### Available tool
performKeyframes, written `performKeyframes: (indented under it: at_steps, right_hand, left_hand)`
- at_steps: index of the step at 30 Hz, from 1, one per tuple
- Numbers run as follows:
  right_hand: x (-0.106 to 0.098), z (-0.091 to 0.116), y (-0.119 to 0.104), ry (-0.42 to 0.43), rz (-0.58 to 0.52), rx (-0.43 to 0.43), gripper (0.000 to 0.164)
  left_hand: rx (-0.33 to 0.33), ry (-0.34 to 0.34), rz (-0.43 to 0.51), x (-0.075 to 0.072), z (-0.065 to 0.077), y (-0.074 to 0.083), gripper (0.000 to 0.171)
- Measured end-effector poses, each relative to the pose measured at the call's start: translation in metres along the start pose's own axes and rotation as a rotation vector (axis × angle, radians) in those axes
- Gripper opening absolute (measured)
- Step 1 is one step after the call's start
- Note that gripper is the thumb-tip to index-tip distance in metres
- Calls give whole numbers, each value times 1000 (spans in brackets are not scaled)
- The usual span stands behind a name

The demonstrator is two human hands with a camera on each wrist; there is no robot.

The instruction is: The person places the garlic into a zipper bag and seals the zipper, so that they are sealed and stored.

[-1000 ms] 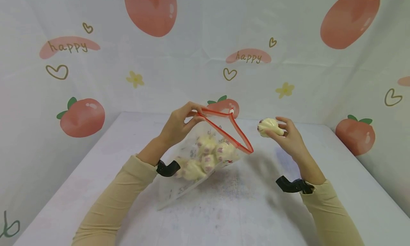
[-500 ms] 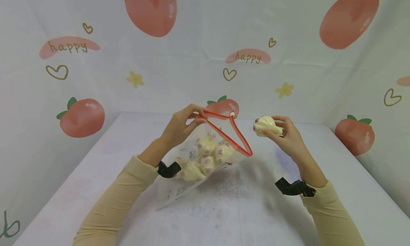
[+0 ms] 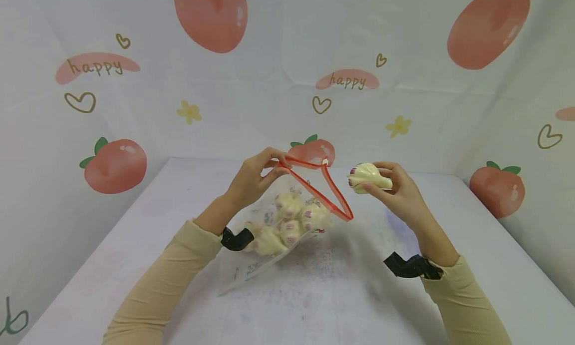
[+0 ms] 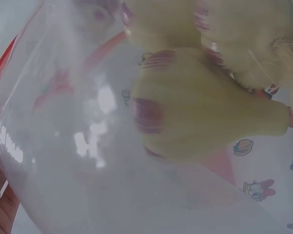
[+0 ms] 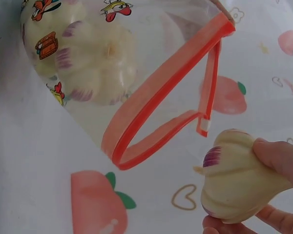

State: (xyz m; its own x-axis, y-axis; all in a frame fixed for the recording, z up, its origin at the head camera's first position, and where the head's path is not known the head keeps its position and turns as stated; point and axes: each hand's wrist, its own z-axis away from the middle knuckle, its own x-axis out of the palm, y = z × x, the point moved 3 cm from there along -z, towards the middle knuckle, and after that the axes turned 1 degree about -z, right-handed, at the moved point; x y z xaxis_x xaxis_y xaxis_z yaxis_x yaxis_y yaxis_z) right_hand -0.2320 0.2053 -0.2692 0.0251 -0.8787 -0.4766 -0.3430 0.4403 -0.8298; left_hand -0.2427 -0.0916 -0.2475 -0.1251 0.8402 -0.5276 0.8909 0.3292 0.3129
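Note:
My left hand (image 3: pixel 252 179) pinches the red-edged mouth of a clear zip bag (image 3: pixel 242 271) and holds it up at its left corner. The mouth gapes toward the right, its red zip strip (image 5: pixel 149 109) spread into a triangle. Inside the bag lie several garlic bulbs (image 4: pixel 200 105), cream with purple streaks. My right hand (image 3: pixel 401 190) grips another garlic bulb (image 3: pixel 366 177) between thumb and fingers, just right of the bag's mouth. In the right wrist view that held bulb (image 5: pixel 237 178) points its root end toward the opening, apart from the strip. Cartoon prints dot the bag.
A pale table (image 3: pixel 314 305) spreads under both arms. Behind it hangs a white cloth (image 3: pixel 269 105) printed with red fruit, hearts and "happy". Black straps with camera mounts (image 3: pixel 237 238) sit on both wrists.
My right hand has carried its garlic bulb leftward, closer to the bag's mouth. The left hand and the bag have shifted only very slightly.

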Motion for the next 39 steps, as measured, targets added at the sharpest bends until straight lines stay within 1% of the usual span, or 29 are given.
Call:
performKeyframes:
  at_steps: [3,7,9,14,21,25,28,31,32,36,39]
  right_hand:
    - [2,0,-3,-9,5,-14,50]
    - [6,1,-7,-25,-3,-33,49]
    - [8,1,-8,-35,-15,-46,49]
    - [14,1,-11,-67,-28,-87,48]
    - [21,0,-13,-113,-37,-93,48]
    - [22,0,-14,-114,-18,-105,49]
    - [22,1,-17,-111,-3,-113,49]
    - [22,1,-19,-112,0,-118,49]
    - [22,1,-20,-111,-1,-117,49]
    - [22,2,-23,-112,-13,-120,48]
    - [23,2,-23,-125,-24,-131,48]
  left_hand:
    - [2,-1,-2,0,0,0,20]
    - [-1,-4,-3,0,1,0,37]
    - [1,-3,-1,0,1,0,40]
    - [7,-3,2,1,1,0,34]
    - [6,-7,1,1,1,1,35]
    - [3,-4,-2,2,1,1,20]
    - [2,-6,0,2,1,1,23]
    - [1,-9,1,2,1,0,19]
    - [1,-10,1,2,1,0,20]
    - [5,-9,4,2,2,0,39]
    - [9,-7,7,2,2,0,41]
